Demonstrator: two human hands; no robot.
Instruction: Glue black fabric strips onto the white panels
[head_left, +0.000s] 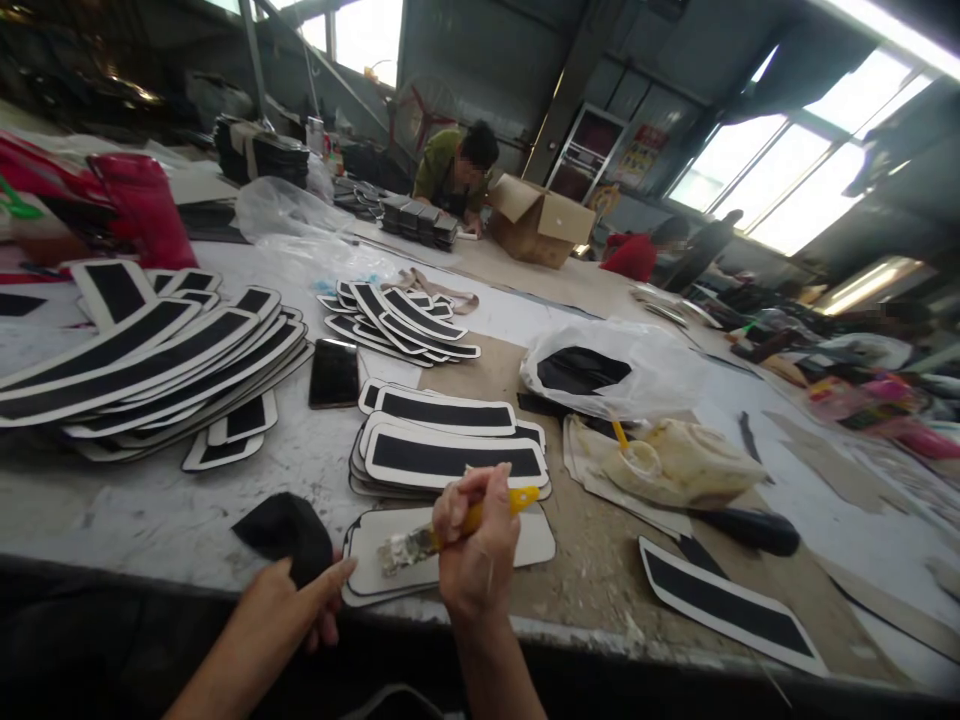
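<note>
My right hand (474, 545) grips a yellow-handled glue brush (450, 530) whose bristles rest on a white rounded panel (390, 560) at the table's front edge. My left hand (289, 605) pinches a black fabric piece (285, 535) just left of that panel. Behind the panel lies a low stack of white-edged panels with black centres (450, 450).
A large fan of long black-and-white strips (142, 365) fills the left. A phone (334, 372), a plastic bag (615, 370), a glue-stained pot on cloth (675, 460) and a single strip (727, 605) lie around. A person bends over a cardboard box (536, 225) at the far end.
</note>
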